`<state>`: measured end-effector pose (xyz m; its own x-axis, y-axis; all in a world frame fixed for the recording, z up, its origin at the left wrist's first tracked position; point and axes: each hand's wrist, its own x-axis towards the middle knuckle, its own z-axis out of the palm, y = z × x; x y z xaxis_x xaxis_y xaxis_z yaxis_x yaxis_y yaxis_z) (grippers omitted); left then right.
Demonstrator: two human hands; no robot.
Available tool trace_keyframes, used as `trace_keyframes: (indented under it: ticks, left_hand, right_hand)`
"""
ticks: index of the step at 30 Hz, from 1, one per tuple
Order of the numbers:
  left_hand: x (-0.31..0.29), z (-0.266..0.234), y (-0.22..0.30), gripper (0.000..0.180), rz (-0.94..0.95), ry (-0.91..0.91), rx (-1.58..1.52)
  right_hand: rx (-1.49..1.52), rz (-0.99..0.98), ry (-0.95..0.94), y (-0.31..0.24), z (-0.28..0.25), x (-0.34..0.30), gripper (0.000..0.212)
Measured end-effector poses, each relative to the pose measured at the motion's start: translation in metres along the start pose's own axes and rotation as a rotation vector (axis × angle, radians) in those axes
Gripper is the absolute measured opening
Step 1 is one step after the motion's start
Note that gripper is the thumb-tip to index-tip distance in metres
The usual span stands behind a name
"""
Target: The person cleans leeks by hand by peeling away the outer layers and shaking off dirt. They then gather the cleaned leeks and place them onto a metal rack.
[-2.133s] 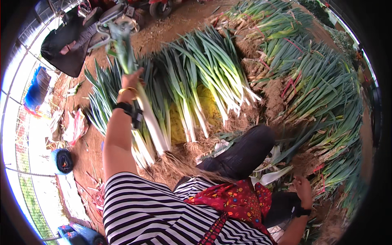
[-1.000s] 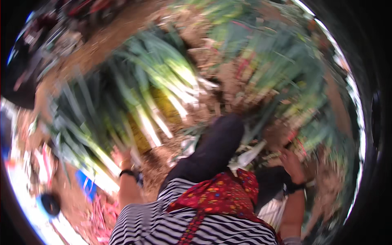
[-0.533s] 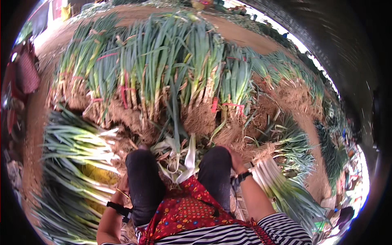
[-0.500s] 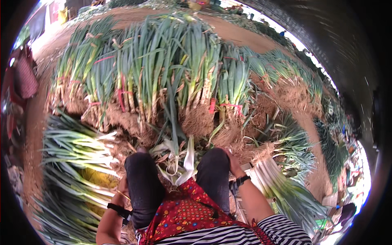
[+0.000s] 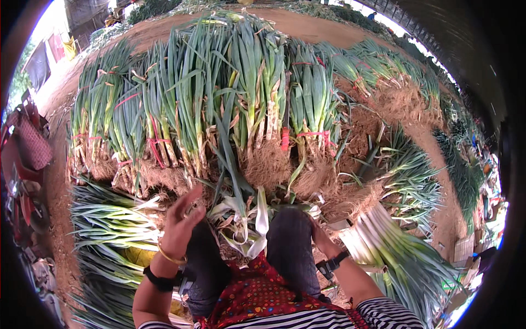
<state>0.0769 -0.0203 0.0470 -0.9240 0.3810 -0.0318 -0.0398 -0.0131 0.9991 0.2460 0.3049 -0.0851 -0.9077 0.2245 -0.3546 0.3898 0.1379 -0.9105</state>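
Note:
My left hand (image 5: 182, 223) is raised over my left knee, fingers stretched apart and nothing in them. A gold bangle and a black band circle that wrist. Beside my right knee hangs my right hand (image 5: 320, 234), its fingers mostly hidden by the knee. Between the knees lie stripped leek leaves (image 5: 262, 216), pale and dark green. Ahead stand tied leek bundles (image 5: 189, 104), roots down, with red bands round them. Loose trimmed leeks (image 5: 118, 225) lie at the left, near my left hand. A pile of cleaned leeks (image 5: 392, 244) with white stems lies right of my right hand.
More leek bundles (image 5: 408, 98) lie at the far right, roots toward me. A red motorbike (image 5: 27, 164) stands at the left edge. Brown dirt ground (image 5: 307, 27) runs behind the bundles. Some yellow material (image 5: 139, 256) shows under the left leeks.
My left hand has risen from beside my left knee to above it, fingers spreading. My right hand stays by the right knee. The whole view has shifted slightly.

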Motion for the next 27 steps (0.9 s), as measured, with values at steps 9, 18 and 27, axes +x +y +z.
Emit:
trace_keyframes:
  ticks: [9,18,27]
  left_hand:
    - [0.099,0.036,0.022,0.042,-0.066,0.066,-0.536]
    - [0.132,0.046,-0.036,0.049,-0.323,0.099,-0.498]
    - [0.158,0.016,-0.062,0.051,-0.403,0.299,-0.563]
  right_hand:
    - [-0.612,0.01,-0.335,-0.098,-0.035,-0.043,0.062]
    - [-0.422,-0.47,-0.26,-0.263,-0.091,-0.004,0.033]
    - [-0.175,-0.387,0.088,-0.321,-0.074,0.179,0.029]
